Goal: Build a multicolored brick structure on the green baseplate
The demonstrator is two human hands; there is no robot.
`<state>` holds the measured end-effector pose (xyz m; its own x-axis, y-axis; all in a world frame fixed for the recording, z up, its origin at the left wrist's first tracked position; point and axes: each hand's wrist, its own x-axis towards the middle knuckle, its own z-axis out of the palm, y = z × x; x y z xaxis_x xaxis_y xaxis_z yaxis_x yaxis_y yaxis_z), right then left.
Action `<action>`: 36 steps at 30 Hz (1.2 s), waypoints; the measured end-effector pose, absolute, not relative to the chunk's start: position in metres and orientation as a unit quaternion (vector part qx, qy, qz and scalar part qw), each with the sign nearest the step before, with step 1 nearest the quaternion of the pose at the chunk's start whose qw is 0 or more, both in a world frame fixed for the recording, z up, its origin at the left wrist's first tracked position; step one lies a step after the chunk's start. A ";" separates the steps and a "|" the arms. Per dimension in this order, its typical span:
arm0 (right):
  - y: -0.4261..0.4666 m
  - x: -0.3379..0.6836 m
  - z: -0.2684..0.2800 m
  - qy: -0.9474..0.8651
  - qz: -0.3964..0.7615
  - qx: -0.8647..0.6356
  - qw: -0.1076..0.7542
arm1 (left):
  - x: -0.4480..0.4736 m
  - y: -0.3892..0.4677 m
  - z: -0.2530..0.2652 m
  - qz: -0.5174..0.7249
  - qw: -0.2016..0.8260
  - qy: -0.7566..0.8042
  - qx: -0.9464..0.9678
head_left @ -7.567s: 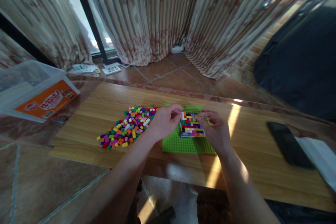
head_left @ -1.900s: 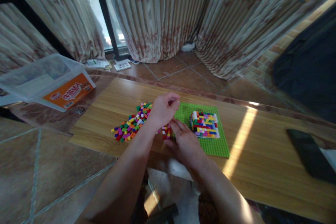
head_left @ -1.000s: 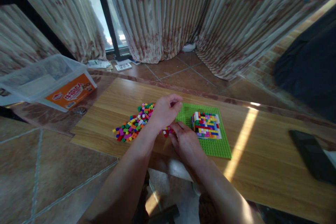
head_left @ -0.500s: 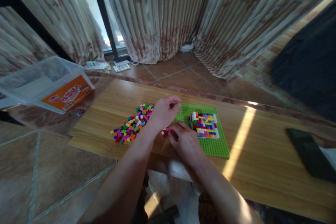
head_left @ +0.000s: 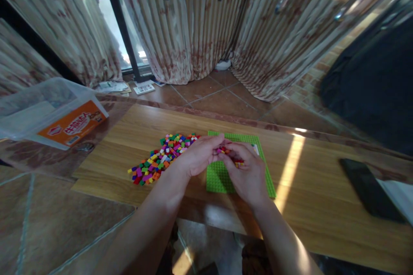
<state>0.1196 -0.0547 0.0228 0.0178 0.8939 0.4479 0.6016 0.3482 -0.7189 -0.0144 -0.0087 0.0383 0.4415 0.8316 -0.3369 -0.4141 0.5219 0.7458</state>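
Observation:
Over the left part of a green studded baseplate (head_left: 219, 180) my two hands meet. My left hand (head_left: 203, 152) is closed, its fingers curled around several small toy bricks (head_left: 223, 150), pink, red and orange. My right hand (head_left: 247, 169) pinches at the same bricks with thumb and fingers; which piece sits in which hand is partly hidden. Beneath my right hand lies a block of built-up coloured bricks on the baseplate, mostly covered, with a white corner (head_left: 256, 149) showing. Left of my left hand spreads a pile of loose multicoloured bricks (head_left: 161, 159).
The wooden table (head_left: 309, 197) runs across the view. A dark flat object (head_left: 371, 189) and white paper (head_left: 396, 195) lie at its right. A clear plastic box (head_left: 51, 94) with an orange label stands at the left. Curtains (head_left: 200, 25) hang behind.
Both hands have moved right and come together over the baseplate, now covering most of the built-up block. My right hand has lifted the small bricks from the table beside the baseplate.

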 end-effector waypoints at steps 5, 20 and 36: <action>-0.052 0.127 0.024 -0.674 0.159 -0.562 0.452 | -0.013 -0.008 0.040 0.388 0.806 0.346 0.283; -0.049 0.140 0.025 -0.718 0.138 -0.550 0.403 | -0.018 -0.005 0.033 0.366 0.798 0.333 0.343; -0.050 0.189 0.023 -0.635 0.108 -0.658 0.390 | -0.010 0.000 0.039 0.419 0.664 0.482 0.389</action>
<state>0.1887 -0.0498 0.0234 0.1696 0.9198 0.3538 0.7512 0.1117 -0.6505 -0.0100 0.0004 0.0390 0.1848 0.9311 -0.3146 -0.1815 0.3469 0.9202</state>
